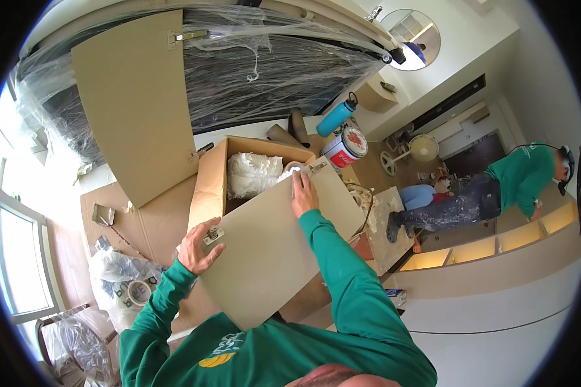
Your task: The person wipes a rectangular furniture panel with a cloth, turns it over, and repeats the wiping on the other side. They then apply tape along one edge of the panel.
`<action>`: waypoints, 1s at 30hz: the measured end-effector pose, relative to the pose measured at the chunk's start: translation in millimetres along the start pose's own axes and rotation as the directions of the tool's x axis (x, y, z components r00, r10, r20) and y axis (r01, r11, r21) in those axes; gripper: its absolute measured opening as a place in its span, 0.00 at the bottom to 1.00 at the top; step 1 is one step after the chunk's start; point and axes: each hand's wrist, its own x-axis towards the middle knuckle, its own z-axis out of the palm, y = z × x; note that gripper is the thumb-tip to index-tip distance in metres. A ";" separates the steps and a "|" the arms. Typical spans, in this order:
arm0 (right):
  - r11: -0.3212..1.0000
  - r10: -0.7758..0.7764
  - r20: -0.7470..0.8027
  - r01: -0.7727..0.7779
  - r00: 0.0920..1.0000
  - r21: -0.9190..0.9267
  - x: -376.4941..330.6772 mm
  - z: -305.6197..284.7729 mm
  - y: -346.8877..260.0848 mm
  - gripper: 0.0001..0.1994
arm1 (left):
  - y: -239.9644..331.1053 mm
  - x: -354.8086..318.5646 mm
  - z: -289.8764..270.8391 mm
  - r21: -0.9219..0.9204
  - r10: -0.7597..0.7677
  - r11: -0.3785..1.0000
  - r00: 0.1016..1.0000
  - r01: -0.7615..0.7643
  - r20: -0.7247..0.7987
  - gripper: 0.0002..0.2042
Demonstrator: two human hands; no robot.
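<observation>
A beige cabinet door [271,251] leans at a slant between my body and an open cardboard box [208,187]. Metal hinges sit on it, one [214,235] beside my left hand and another [317,168] near its far corner. At the door's left edge, my left hand [200,248] is open, fingers and thumb spread around the near hinge. My right hand [305,195] grips the far edge, its fingertips bent over it and partly hidden. White wrapped padding [254,174] fills part of the box behind the door.
Another beige door [135,103] with hinges leans on plastic-wrapped furniture [265,84]. Beyond the box stand a paint can [345,148] and blue bottle [337,115]. A white plastic bag [119,277] lies left. On the right, a co-worker [526,177] bends near lit shelves [519,238].
</observation>
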 end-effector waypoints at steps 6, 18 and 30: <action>0.992 -0.075 -0.037 0.071 0.996 -0.101 15.3 -10.1 5.2 0.33 | -17.8 2.9 -5.6 0.381 -0.011 0.917 0.961 0.119 -0.275 0.33; 0.953 -0.289 0.069 0.294 0.955 -0.073 21.7 -0.5 5.3 0.29 | -22.8 -2.6 11.6 0.445 -0.429 0.719 0.844 0.535 -0.321 0.36; 0.946 -0.290 0.082 0.299 0.953 -0.123 35.9 -5.7 43.4 0.27 | -47.0 -14.3 9.6 0.291 -0.285 0.881 0.909 0.374 -0.305 0.27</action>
